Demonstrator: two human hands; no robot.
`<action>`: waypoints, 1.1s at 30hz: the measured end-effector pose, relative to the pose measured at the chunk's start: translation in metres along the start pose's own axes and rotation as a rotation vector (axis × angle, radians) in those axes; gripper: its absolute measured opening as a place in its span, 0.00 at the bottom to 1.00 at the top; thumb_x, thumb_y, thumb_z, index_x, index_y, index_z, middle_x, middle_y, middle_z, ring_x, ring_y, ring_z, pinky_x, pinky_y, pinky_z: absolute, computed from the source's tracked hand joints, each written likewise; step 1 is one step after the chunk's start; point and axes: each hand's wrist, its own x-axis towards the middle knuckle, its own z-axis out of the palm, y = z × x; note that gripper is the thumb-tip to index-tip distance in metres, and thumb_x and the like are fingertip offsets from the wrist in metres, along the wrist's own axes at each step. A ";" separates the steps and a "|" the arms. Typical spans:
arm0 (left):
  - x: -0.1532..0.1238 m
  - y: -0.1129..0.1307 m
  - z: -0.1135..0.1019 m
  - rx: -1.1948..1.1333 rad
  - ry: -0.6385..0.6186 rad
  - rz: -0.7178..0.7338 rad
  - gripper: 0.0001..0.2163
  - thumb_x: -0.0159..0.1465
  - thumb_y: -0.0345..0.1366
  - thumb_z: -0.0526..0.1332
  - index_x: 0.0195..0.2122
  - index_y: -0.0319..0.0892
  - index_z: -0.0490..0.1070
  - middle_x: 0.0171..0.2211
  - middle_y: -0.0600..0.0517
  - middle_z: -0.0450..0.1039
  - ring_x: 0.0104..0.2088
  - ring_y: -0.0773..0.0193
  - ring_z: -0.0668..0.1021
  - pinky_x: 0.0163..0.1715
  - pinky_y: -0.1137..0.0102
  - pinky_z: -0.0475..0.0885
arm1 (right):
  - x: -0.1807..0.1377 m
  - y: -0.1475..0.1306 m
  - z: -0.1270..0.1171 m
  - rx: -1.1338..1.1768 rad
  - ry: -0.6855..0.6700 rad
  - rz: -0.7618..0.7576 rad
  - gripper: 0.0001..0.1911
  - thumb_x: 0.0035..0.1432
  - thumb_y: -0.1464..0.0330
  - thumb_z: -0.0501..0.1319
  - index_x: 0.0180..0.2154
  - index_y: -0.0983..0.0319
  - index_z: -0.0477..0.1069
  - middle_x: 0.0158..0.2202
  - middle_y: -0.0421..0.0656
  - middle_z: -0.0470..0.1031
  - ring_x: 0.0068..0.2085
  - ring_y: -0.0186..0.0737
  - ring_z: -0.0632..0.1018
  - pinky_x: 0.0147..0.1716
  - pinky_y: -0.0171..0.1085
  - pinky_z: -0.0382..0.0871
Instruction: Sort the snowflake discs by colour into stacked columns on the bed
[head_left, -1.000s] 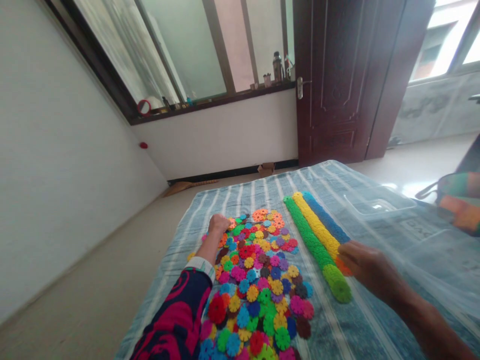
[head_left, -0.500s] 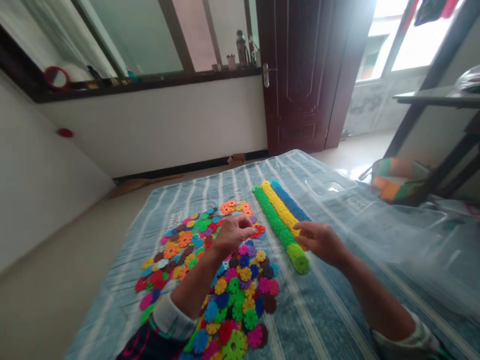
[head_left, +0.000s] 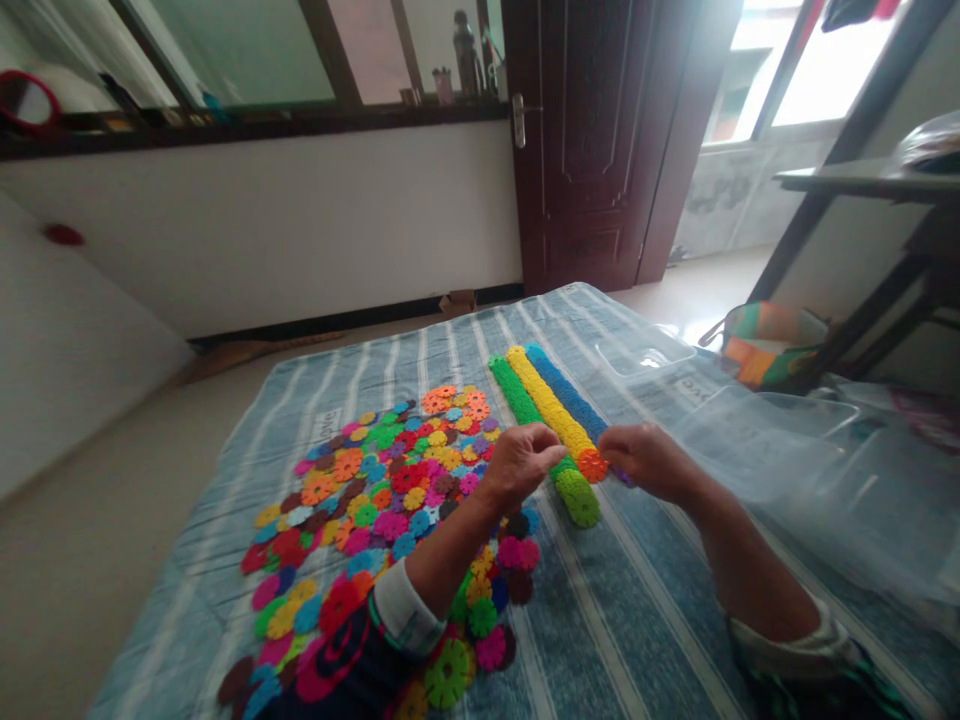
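Note:
My left hand (head_left: 525, 462) is closed in a pinch over the near part of a green row of stacked plastic discs (head_left: 517, 395). Whatever its fingertips hold is hidden. Light green discs (head_left: 577, 500) end that row. Alongside lies a yellow row (head_left: 551, 405), ending in orange discs (head_left: 592, 465), then a blue row (head_left: 566, 390). My right hand (head_left: 649, 462) has its fingers curled at the near end of the blue row, where a bit of purple disc (head_left: 622, 478) shows below them. I cannot make out what they grip.
Loose notched discs of many colours (head_left: 390, 470) spread over the left of a striped blue cloth (head_left: 645, 620). To the right stand clear plastic containers (head_left: 787, 440) and a clear lid or tray (head_left: 645, 358). Behind is a dark red door (head_left: 592, 150).
My left hand has moved right, from the loose discs to the green row. My right hand has shifted from the yellow row's near end towards the blue row's. The view has turned slightly.

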 end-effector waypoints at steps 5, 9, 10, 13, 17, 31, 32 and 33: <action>-0.005 -0.009 -0.023 0.089 0.054 -0.031 0.10 0.57 0.38 0.60 0.22 0.40 0.71 0.20 0.55 0.69 0.23 0.68 0.69 0.24 0.73 0.63 | 0.004 0.004 0.008 -0.234 -0.067 0.007 0.14 0.59 0.71 0.52 0.26 0.62 0.73 0.25 0.42 0.74 0.27 0.34 0.70 0.27 0.34 0.53; -0.010 -0.019 -0.033 0.140 0.063 -0.046 0.10 0.57 0.39 0.59 0.22 0.40 0.71 0.20 0.55 0.68 0.23 0.69 0.68 0.25 0.73 0.63 | 0.005 0.000 0.013 -0.315 -0.084 0.047 0.14 0.60 0.71 0.52 0.28 0.61 0.74 0.26 0.43 0.76 0.28 0.35 0.72 0.27 0.34 0.52; -0.011 -0.021 -0.035 0.147 0.066 -0.046 0.10 0.57 0.39 0.59 0.22 0.40 0.71 0.21 0.55 0.69 0.23 0.69 0.68 0.25 0.73 0.63 | 0.005 -0.001 0.014 -0.328 -0.084 0.060 0.14 0.60 0.71 0.52 0.29 0.61 0.74 0.27 0.43 0.76 0.29 0.36 0.72 0.27 0.34 0.52; -0.012 -0.029 -0.041 0.164 0.080 -0.057 0.11 0.57 0.41 0.59 0.23 0.40 0.71 0.21 0.55 0.69 0.24 0.68 0.69 0.27 0.73 0.63 | 0.006 -0.002 0.014 -0.338 -0.065 0.096 0.13 0.60 0.71 0.52 0.31 0.60 0.74 0.28 0.43 0.77 0.31 0.37 0.74 0.29 0.33 0.54; -0.010 -0.040 -0.060 0.238 0.131 -0.091 0.12 0.58 0.42 0.58 0.22 0.40 0.70 0.20 0.55 0.67 0.23 0.68 0.68 0.26 0.73 0.63 | 0.004 -0.004 0.013 -0.301 -0.037 0.109 0.12 0.60 0.71 0.52 0.33 0.60 0.74 0.28 0.43 0.76 0.31 0.37 0.74 0.30 0.33 0.55; 0.013 -0.102 -0.146 0.796 0.335 -0.456 0.09 0.56 0.30 0.56 0.29 0.40 0.77 0.31 0.50 0.78 0.34 0.62 0.78 0.35 0.72 0.67 | 0.002 0.008 0.033 -0.165 0.098 -0.050 0.15 0.60 0.65 0.49 0.25 0.59 0.67 0.23 0.40 0.71 0.24 0.36 0.69 0.26 0.34 0.55; 0.018 -0.103 -0.149 0.813 0.340 -0.478 0.09 0.56 0.30 0.56 0.30 0.40 0.77 0.32 0.49 0.79 0.36 0.62 0.78 0.35 0.72 0.67 | 0.002 0.008 0.034 -0.152 0.108 -0.053 0.15 0.60 0.64 0.49 0.25 0.59 0.67 0.23 0.40 0.71 0.24 0.36 0.69 0.26 0.34 0.55; 0.024 -0.104 -0.151 0.828 0.340 -0.496 0.09 0.57 0.30 0.56 0.31 0.41 0.78 0.33 0.49 0.79 0.37 0.61 0.78 0.36 0.72 0.67 | 0.001 0.007 0.034 -0.142 0.115 -0.057 0.15 0.60 0.64 0.49 0.25 0.59 0.68 0.23 0.40 0.71 0.24 0.36 0.69 0.26 0.34 0.55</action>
